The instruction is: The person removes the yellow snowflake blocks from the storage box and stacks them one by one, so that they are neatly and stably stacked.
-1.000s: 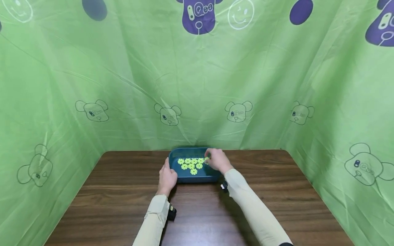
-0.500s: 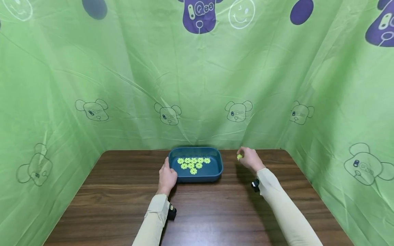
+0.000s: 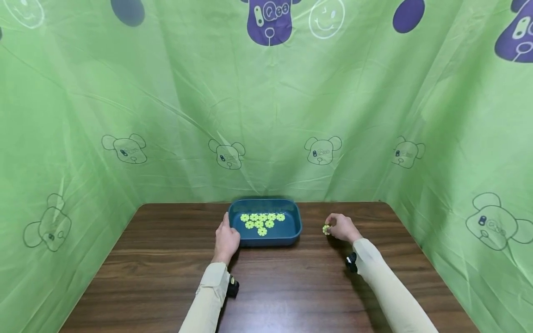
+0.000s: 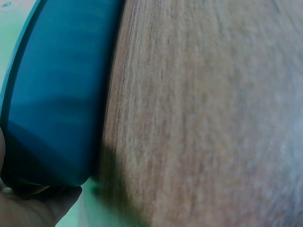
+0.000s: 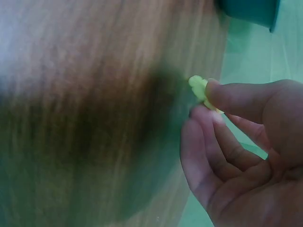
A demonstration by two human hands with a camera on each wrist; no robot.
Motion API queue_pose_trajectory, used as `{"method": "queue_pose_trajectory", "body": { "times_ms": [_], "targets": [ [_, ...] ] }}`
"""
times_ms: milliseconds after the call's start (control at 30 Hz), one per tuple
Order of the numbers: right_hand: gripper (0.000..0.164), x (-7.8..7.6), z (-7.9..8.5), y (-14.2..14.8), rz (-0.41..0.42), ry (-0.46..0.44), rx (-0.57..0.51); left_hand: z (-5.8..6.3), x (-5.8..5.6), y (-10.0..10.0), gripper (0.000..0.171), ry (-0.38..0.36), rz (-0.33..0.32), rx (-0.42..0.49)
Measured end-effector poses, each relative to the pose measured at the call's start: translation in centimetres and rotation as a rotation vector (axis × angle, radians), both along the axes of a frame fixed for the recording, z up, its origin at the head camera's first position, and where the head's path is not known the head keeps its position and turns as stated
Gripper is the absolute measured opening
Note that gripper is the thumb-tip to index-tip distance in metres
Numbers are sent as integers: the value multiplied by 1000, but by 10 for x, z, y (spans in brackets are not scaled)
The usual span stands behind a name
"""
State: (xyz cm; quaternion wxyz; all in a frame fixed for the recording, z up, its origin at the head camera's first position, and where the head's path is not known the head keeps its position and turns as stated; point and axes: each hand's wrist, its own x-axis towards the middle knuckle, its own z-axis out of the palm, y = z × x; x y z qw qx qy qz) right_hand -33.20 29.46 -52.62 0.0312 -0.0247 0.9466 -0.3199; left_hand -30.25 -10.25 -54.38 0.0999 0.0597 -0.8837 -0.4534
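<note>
A dark teal tray [image 3: 266, 242] stands at the back of the table, with several yellow-green flower-shaped pieces [image 3: 258, 223] lying flat in it. They form rows narrowing toward the near side. My left hand [image 3: 226, 240] holds the tray's near left corner, thumb and a finger against it; the left wrist view shows part of that hand [image 4: 33, 210] by the tray wall [image 4: 57, 94]. Right of the tray, my right hand [image 3: 343, 228] pinches one flower-shaped piece [image 3: 326, 230] between thumb and fingertips. In the right wrist view this piece [image 5: 199, 87] is tilted above the table.
The brown wood-grain table [image 3: 266, 286] extends on both sides of the tray and in front of it. A green curtain [image 3: 266, 101] with printed bear heads hangs behind and at both sides. Dark wrist cameras [image 3: 233, 286] sit at the sleeves.
My right hand has moved from inside the tray's right end out to the right, then slightly nearer, carrying a flower-shaped piece. One piece lies visible where that hand was. The left hand stays put.
</note>
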Motion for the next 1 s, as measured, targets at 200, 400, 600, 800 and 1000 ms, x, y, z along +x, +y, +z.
{"method": "queue_pose_trajectory", "body": {
  "times_ms": [200,400,600,800,1000],
  "targets": [
    [11,-2,-4,0,5,82,118,1,-2,1,67,16,2,2],
    [15,2,-5,-2,-7,101,150,-1,-1,0,68,12,-4,3],
    [21,8,-8,-4,8,59,138,-4,2,0,68,3,-4,3],
    [20,10,-4,-7,10,51,157,-2,2,0,69,10,-7,7],
    [22,12,0,-9,18,43,169,2,3,1,68,-7,-7,14]
  ]
}}
